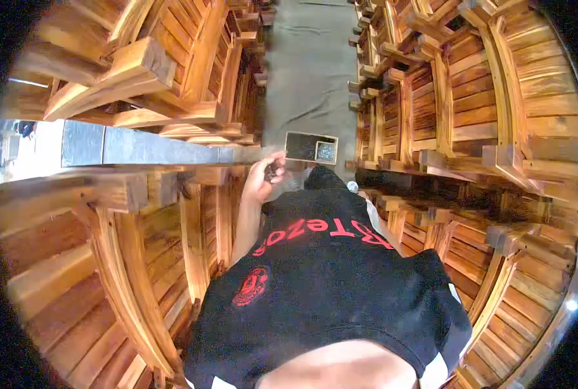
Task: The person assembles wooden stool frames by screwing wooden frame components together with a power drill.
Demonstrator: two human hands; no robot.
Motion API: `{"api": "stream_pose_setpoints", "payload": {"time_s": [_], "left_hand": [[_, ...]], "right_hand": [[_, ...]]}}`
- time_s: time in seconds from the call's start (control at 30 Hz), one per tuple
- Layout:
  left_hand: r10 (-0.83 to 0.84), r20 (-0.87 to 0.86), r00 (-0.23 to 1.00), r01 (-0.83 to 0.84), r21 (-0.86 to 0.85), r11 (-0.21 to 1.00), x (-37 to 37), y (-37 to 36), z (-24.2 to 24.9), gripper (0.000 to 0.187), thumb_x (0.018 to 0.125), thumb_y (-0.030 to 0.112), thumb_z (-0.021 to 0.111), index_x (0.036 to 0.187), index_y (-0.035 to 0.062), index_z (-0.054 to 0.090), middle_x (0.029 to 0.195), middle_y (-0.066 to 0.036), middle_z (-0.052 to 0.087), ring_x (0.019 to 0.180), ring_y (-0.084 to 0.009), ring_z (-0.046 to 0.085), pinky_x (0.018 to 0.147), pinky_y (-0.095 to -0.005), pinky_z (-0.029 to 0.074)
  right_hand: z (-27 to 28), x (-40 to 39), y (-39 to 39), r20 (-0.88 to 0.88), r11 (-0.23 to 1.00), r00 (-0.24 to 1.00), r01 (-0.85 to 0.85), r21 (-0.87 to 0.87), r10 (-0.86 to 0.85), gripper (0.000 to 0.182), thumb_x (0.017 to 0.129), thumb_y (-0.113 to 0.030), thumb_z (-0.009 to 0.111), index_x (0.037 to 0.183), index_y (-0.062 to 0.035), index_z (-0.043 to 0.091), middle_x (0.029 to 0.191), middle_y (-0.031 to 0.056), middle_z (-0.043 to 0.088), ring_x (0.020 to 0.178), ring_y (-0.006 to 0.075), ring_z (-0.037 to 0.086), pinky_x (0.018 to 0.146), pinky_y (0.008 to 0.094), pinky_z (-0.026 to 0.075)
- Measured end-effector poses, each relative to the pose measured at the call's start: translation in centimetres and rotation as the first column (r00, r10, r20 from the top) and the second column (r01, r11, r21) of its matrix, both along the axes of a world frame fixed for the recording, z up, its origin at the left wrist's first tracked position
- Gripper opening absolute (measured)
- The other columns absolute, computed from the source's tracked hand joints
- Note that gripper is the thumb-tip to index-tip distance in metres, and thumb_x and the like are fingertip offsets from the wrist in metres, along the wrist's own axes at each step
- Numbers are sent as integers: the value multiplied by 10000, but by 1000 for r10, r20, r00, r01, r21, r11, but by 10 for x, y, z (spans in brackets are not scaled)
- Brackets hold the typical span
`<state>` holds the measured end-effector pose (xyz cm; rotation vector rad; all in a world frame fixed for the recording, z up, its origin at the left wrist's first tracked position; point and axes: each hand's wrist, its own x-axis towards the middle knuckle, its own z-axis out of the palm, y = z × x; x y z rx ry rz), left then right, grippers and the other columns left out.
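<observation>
My left hand (267, 176) is raised in front of my body at the centre, its fingers curled round something small and dark that I cannot make out. Just beyond its fingertips, on the grey floor covering, lies a shallow rectangular tray (300, 146) with a light rim, a dark inside and a smaller square compartment at its right. My right hand is not visible; that arm runs down beside my black shirt and is mostly hidden. A small whitish round object (352, 187) shows near the shirt's right edge.
Stacked wooden slatted furniture (198, 58) rises on the left, with more stacks (432, 97) on the right. Between them runs a narrow aisle with a wrinkled grey covering (308, 71). Wooden legs and beam ends jut towards my arms on both sides. Grey paving (133, 144) shows at left.
</observation>
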<state>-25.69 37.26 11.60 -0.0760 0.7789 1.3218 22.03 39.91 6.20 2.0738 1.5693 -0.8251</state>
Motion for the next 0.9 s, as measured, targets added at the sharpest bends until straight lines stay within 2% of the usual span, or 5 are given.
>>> {"api": "stream_pose_setpoints", "payload": {"time_s": [0.07, 0.4, 0.57, 0.6, 0.9], "left_hand": [[0, -99, 995, -1, -6, 1000, -8, 12, 3, 287, 920, 209, 484, 1132, 23, 541, 830, -22, 539, 605, -103, 461, 423, -202, 319], [-38, -147, 988, 8, -199, 980, 3, 88, -16, 349, 950, 303, 458, 1066, -12, 552, 683, -25, 529, 497, -116, 439, 420, -238, 334], [49, -120, 992, -84, -302, 950, 11, 132, -29, 346, 949, 332, 456, 1044, 14, 554, 656, 1, 496, 486, -109, 418, 419, -241, 324], [66, -131, 989, -100, -273, 957, 16, 142, -14, 333, 940, 346, 473, 1006, 37, 579, 646, 7, 502, 484, -105, 419, 415, -238, 320], [27, -165, 986, -80, -328, 941, 26, 191, -10, 318, 934, 345, 493, 980, 47, 593, 638, 6, 505, 480, -98, 416, 398, -213, 286]], "right_hand": [[0, -6, 19, 10, 1000, 1000, -10, -8, 10, 231, 697, -216, 576, 829, -60, 684, 805, 158, 669, 766, 294, 648, 684, 423, 505], [-13, -9, 98, -6, 998, 999, -48, -52, 48, 217, 706, -215, 571, 817, -66, 684, 799, 148, 669, 760, 288, 648, 670, 424, 506], [-31, -34, 174, -86, 989, 987, -143, -47, 139, 211, 711, -214, 569, 811, -69, 685, 796, 142, 670, 757, 286, 648, 663, 425, 506], [-36, -30, 182, -95, 988, 986, -145, -48, 140, 210, 712, -214, 569, 810, -70, 685, 795, 141, 670, 756, 285, 648, 662, 425, 506], [-34, -64, 267, -235, 973, 944, -227, 49, 232, 199, 720, -213, 565, 800, -76, 686, 790, 131, 670, 751, 281, 648, 650, 426, 507]]}}
